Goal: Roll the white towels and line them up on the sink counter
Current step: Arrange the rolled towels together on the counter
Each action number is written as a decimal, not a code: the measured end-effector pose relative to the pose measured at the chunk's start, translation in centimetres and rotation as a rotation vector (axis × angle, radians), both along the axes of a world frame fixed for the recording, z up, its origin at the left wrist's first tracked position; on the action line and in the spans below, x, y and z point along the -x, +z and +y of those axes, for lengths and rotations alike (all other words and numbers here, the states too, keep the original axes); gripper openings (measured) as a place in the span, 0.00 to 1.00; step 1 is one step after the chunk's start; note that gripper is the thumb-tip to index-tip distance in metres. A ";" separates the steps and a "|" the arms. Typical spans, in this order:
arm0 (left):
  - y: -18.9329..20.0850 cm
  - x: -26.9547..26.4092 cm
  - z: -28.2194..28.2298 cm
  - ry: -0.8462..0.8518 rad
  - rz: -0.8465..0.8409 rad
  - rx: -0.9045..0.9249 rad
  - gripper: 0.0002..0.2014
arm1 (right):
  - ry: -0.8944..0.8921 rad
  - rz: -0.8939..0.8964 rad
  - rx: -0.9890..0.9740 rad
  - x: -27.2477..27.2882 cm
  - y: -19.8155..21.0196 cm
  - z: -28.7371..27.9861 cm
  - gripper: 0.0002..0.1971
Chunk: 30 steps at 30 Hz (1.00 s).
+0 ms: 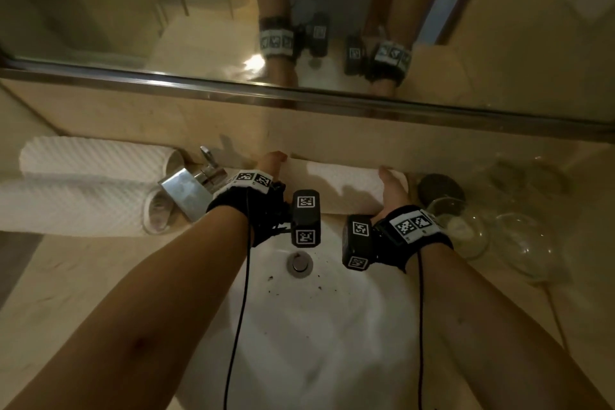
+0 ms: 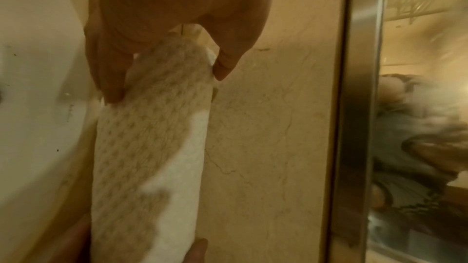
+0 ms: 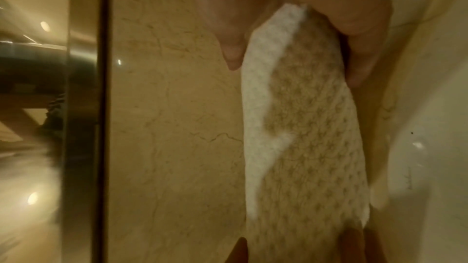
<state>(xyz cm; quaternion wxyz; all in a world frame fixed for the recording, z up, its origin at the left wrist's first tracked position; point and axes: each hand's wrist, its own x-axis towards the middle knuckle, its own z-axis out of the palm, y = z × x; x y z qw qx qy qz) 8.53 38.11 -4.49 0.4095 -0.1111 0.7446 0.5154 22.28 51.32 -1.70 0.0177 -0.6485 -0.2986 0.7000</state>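
Note:
A rolled white waffle-weave towel (image 1: 336,181) lies crosswise on the counter strip behind the sink, close to the marble backsplash. My left hand (image 1: 271,160) grips its left end and my right hand (image 1: 391,188) grips its right end. In the left wrist view the left hand (image 2: 167,79) has its thumb on the wall side of the towel (image 2: 152,147) and its fingers on the basin side. The right wrist view shows the right hand (image 3: 296,63) clamped the same way on the towel (image 3: 303,137). Two more rolled white towels (image 1: 96,156) (image 1: 73,206) lie side by side left of the faucet.
A chrome faucet (image 1: 199,183) stands between the left towels and my left wrist. The white basin (image 1: 316,309) with its drain (image 1: 299,261) is below my hands. Clear glass bowls (image 1: 519,243) and a dark round object (image 1: 441,190) crowd the right counter. A mirror (image 1: 199,10) rises behind.

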 end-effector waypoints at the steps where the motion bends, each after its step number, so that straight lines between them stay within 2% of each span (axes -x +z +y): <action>1: 0.2 -0.2 0.3 0.006 0.004 -0.006 0.24 | -0.009 0.012 0.005 0.1 -0.8 0.1 0.49; 4: -0.8 0.2 0.7 0.038 -0.028 -0.027 0.17 | -0.088 0.056 0.021 0.3 -2.1 0.0 0.54; 5: -0.7 0.1 0.7 0.068 -0.049 -0.042 0.15 | -0.112 0.071 0.018 0.3 -2.3 -0.1 0.52; 6: -1.0 0.0 0.7 0.079 -0.056 -0.023 0.14 | -0.138 0.089 0.017 0.3 -2.6 -0.1 0.46; 8: -1.0 -0.7 0.7 0.125 -0.103 0.017 0.21 | -0.122 0.166 0.004 -0.4 -2.4 -0.2 0.30; 10: -0.6 -1.7 0.3 0.202 -0.097 0.032 0.22 | -0.061 0.214 -0.052 -1.1 -2.0 -0.2 0.23; 13: 0.6 -2.5 -0.7 0.196 -0.132 0.000 0.23 | -0.078 0.211 -0.082 -2.4 -1.2 -0.6 0.21; 16: 2.4 -3.2 -2.2 0.180 -0.086 -0.052 0.23 | -0.107 0.246 -0.064 -3.9 -0.6 -1.5 0.23; 19: 4.8 -3.9 -3.6 0.145 -0.031 -0.120 0.11 | -0.116 0.290 -0.078 -5.5 0.1 -2.4 0.22; 20: 5.7 -4.3 -4.2 0.134 -0.016 -0.130 0.11 | -0.126 0.320 -0.089 -5.9 0.4 -2.7 0.22; 23: 7.9 -5.0 -5.9 0.089 0.019 -0.162 0.16 | -0.117 0.383 -0.093 -6.8 2.1 -4.1 0.22; 30: 11.8 -4.6 -12.6 0.132 -0.004 -0.208 0.35 | -0.097 0.478 -0.148 -5.8 6.1 -9.2 0.18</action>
